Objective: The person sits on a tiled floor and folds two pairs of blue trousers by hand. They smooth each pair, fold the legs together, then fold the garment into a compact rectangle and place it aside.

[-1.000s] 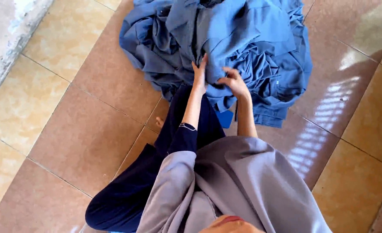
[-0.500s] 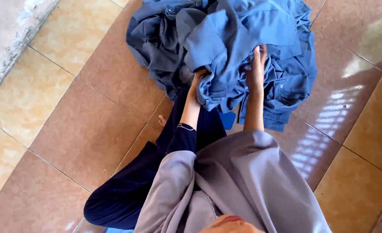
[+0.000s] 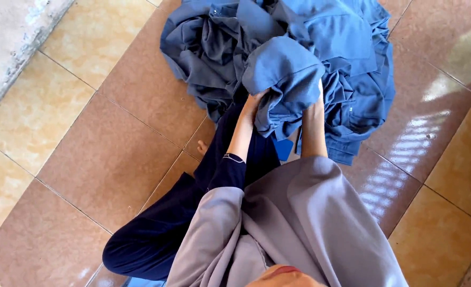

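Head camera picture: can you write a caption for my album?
Seated on a tiled floor, both hands lift a blue garment from a pile of blue clothes.

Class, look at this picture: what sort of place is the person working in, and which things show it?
Probably a home floor or porch used for sorting laundry: glossy brown and tan floor tiles, a pile of blue garments heaped straight on them, and a weathered concrete edge alongside.

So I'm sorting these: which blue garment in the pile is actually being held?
The lighter blue cloth garment, bunched between both hands; the others lie untouched on the tiles.
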